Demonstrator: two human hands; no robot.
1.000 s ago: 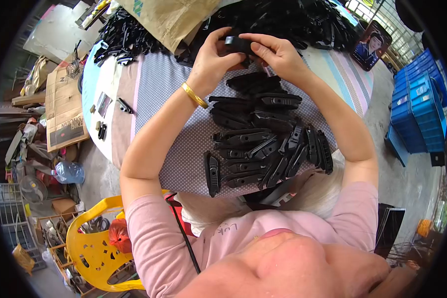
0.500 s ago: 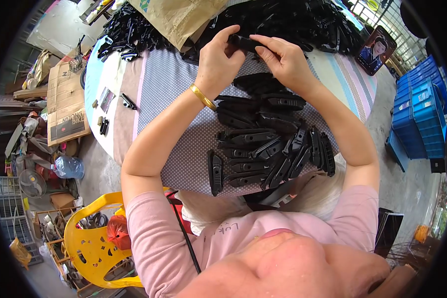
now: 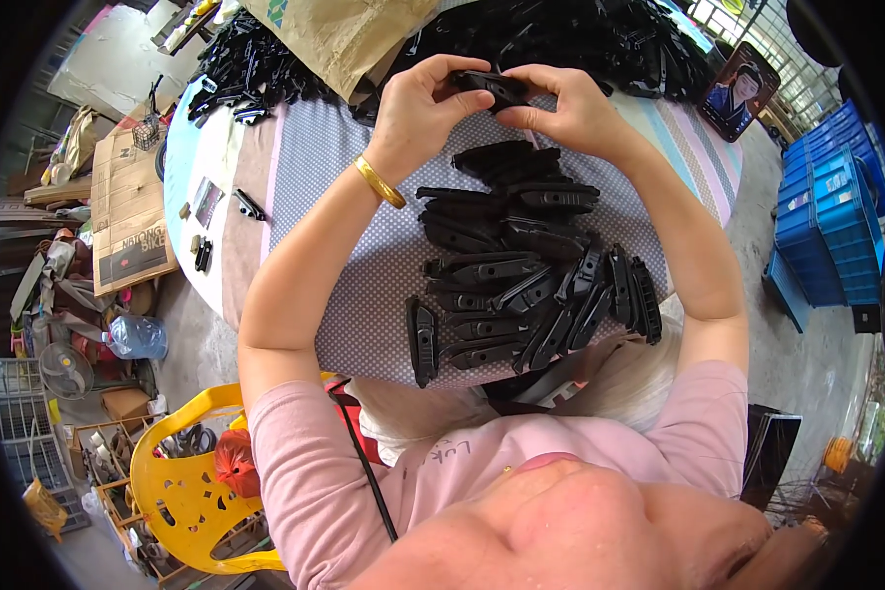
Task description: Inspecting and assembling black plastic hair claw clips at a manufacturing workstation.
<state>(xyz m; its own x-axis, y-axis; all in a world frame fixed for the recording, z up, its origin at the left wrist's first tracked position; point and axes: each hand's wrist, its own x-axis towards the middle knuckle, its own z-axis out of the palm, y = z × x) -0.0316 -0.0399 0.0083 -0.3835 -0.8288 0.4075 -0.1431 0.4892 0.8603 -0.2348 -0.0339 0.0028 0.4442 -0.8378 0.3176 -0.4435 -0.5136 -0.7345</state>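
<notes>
Between both hands is a long black plastic part (image 3: 490, 88), shaped like a utility knife handle. My left hand (image 3: 425, 110) grips its left end with thumb and fingers. At its right end, the fingers and thumb of my right hand (image 3: 565, 110) close round it. Nearer to me on the dotted tablecloth lies a loose pile of similar black handles (image 3: 521, 280), several with a slot along the side. Beyond my hands spreads a large heap of black plastic parts (image 3: 580, 44); single pieces there are hard to make out.
A brown paper bag (image 3: 339, 39) lies over the heap at the far side. A phone (image 3: 740, 91) leans at the table's right. Small black pieces (image 3: 250, 205) sit on the left. Blue crates (image 3: 826, 226) stand right of the table, a yellow chair (image 3: 182, 492) at lower left.
The black handle has been turned, so a broader face shows. My right thumb has shifted below its right end, and my left thumb now lies across its front.
</notes>
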